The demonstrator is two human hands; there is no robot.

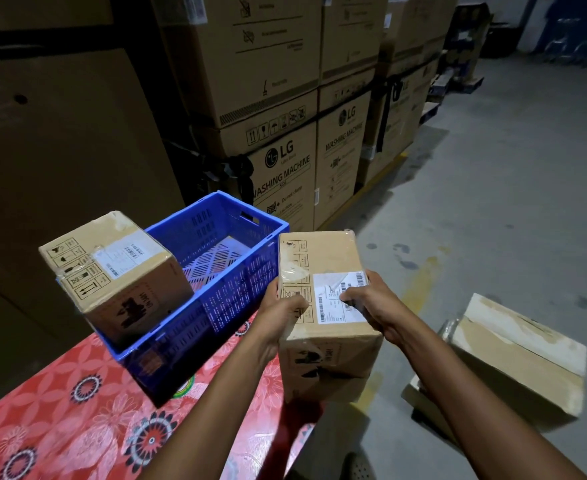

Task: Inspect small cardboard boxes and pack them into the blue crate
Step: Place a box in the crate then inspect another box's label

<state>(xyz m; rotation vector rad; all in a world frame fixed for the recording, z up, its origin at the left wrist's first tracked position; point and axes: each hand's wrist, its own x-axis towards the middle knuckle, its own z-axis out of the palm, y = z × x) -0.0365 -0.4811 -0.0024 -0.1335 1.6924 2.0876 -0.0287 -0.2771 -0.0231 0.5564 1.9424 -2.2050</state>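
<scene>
Three small cardboard boxes are in view, along with one blue crate and two hands.

The first box is held in the air just to the right of the crate, over the right edge of the table, which has a red flowered cloth on it. The box's top face carries a white label and points up at the camera. The left hand grips the box's left side, with the thumb curled onto the top face and the fingers wrapped round the side. The right hand grips the right side with its thumb lying across the label. Its other fingers are hidden behind the box.

The second box sits tilted at the crate's near left corner and rises well above the rim. Whether it rests on the crate's bottom cannot be told. The rest of the crate's slotted bottom is bare.

The third box lies on the grey floor to the right, well apart from the table.

Behind the crate stand stacked large cartons printed "WASHING MACHINE".
</scene>
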